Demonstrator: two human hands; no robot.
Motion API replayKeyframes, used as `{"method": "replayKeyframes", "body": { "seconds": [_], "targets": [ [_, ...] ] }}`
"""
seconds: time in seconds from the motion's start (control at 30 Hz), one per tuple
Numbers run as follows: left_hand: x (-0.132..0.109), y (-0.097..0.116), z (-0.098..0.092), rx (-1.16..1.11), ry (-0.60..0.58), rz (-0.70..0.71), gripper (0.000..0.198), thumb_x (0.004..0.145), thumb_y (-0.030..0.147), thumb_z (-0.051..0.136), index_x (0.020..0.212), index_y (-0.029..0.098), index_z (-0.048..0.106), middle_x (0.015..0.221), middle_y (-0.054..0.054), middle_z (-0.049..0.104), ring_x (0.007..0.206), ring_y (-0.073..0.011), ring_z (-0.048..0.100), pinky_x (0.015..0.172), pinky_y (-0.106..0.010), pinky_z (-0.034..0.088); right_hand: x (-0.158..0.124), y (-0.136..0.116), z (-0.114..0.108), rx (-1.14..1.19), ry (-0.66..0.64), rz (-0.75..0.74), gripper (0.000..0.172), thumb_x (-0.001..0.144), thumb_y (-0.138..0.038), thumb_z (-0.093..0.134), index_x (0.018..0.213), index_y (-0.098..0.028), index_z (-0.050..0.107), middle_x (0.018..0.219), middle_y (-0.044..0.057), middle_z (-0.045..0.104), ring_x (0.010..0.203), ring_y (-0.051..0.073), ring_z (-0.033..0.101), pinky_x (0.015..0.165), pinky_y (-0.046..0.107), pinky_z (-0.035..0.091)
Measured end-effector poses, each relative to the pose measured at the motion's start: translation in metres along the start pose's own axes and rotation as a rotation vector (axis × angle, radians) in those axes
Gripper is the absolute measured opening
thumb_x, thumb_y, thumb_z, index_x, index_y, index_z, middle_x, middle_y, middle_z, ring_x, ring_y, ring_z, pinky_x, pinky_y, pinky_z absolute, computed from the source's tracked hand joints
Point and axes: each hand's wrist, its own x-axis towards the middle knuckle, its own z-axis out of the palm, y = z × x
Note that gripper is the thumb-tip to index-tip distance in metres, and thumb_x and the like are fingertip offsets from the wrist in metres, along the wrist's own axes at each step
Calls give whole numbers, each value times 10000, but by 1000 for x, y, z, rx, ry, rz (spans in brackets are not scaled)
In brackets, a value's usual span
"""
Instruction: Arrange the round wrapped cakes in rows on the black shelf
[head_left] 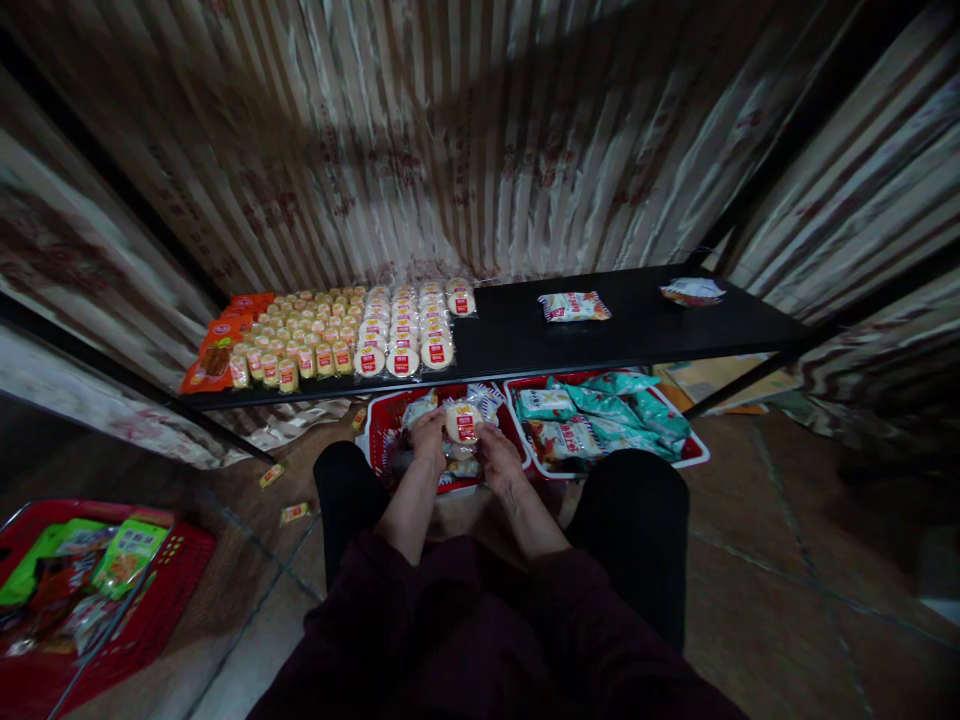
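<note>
Between my two hands is a round, pale packaged cake [463, 424] with a red label. My left hand [429, 440] grips its left edge and my right hand [496, 450] its right edge, fingers closed around the wrapper. Both hands are over a red basket [382, 412] of wrapped snacks in front of my knees. Above it, on the black shelf [502, 350], similar round cakes [403, 362] lie in overlapping rows, with one cake [460, 297] at the back of a further row.
Small yellow-wrapped snacks [306, 360] and orange bags [214, 355] fill the shelf's left end. A white packet [574, 307] and another packet [691, 291] lie to the right. A second basket [694, 462] holds teal packets; another red basket [187, 560] stands left. Two small packets [294, 513] lie on the floor.
</note>
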Motion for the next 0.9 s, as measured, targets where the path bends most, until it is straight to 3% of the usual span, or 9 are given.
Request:
{"method": "replayKeyframes", "body": {
  "seconds": [0.23, 0.4, 0.6, 0.7, 0.8, 0.9],
  "targets": [
    [0, -12, 2, 116, 44, 170, 171, 659, 70, 600, 802, 162, 613, 715, 3, 621, 641, -116, 584, 669, -239, 457, 5, 3, -2, 12, 40, -27, 239, 534, -244, 774, 745, -217, 665, 619, -37, 675, 530, 115, 593, 489, 217, 475],
    [-6, -24, 2, 185, 30, 206, 300, 646, 77, 635, 917, 206, 626, 912, -33, 662, 893, -177, 619, 788, -265, 455, 6, 8, -1, -13, 14, -150, 314, 532, -308, 775, 821, -216, 694, 661, -43, 689, 559, 110, 604, 529, 216, 484],
    [-23, -28, 6, 163, -26, 164, 373, 662, 175, 692, 1024, 216, 612, 1220, -69, 597, 1215, -195, 483, 916, -243, 398, 0, 6, 5, -165, 18, -376, 339, 578, -360, 741, 881, -211, 714, 895, 10, 727, 839, 172, 647, 769, 283, 507],
    [-33, -26, 11, 81, -116, 91, 318, 737, 283, 653, 1043, 214, 603, 1226, -57, 592, 1168, -175, 521, 902, -233, 411, -4, 6, 5, -361, -45, -443, 268, 629, -357, 710, 877, -258, 721, 915, -4, 727, 893, 188, 636, 867, 325, 482],
    [-40, -22, 15, -10, -198, 36, 249, 768, 344, 614, 959, 185, 610, 993, -48, 661, 942, -159, 620, 825, -248, 456, -9, 8, 5, -502, -109, -529, 203, 654, -313, 685, 851, -288, 725, 948, -1, 717, 936, 202, 619, 936, 362, 443],
    [-39, -20, 15, -71, -178, 0, 189, 738, 321, 643, 837, 168, 594, 765, -7, 642, 741, -128, 624, 754, -246, 475, -13, 10, 6, -617, -136, -642, 196, 656, -253, 667, 839, -293, 722, 1014, 11, 702, 1042, 220, 576, 1029, 402, 363]
  ]
}}
